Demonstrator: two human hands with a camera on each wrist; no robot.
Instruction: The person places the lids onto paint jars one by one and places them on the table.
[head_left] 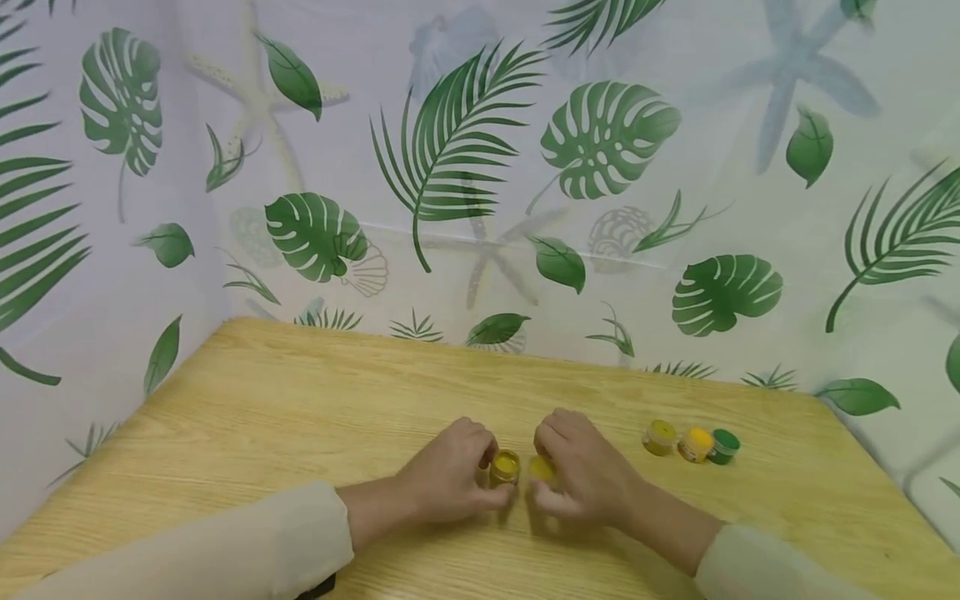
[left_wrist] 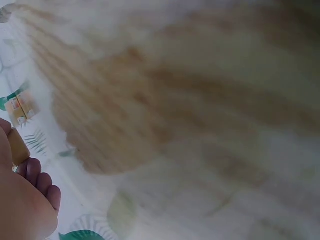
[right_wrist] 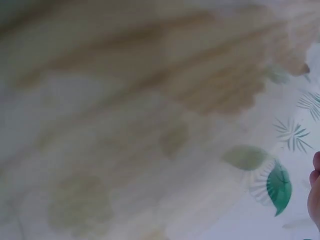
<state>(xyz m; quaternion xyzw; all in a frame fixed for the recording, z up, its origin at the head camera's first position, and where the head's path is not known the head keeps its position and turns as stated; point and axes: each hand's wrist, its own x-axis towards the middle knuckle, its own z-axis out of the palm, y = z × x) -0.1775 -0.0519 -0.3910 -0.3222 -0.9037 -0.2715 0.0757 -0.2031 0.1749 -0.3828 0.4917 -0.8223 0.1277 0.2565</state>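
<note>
Near the table's middle in the head view, my left hand [head_left: 450, 471] grips a small jar [head_left: 506, 467] of yellow paint between fingers and thumb. The jar stands upright with its top uncovered. Just to its right, my right hand [head_left: 588, 471] pinches a round yellow lid [head_left: 542, 472], partly hidden by the fingers. A small gap separates lid and jar. The left wrist view catches the left hand [left_wrist: 27, 200] at its edge, with the side of the jar [left_wrist: 20, 147] in its grasp. Only a sliver of the right hand [right_wrist: 314, 195] enters the right wrist view.
Three small jars stand close together right of my right hand: an olive jar [head_left: 660, 437], an orange-yellow jar [head_left: 696, 446] and a green jar [head_left: 724, 447]. Leaf-printed sheeting [head_left: 480, 250] hangs behind the wood-grain table [head_left: 315, 383] and along its sides.
</note>
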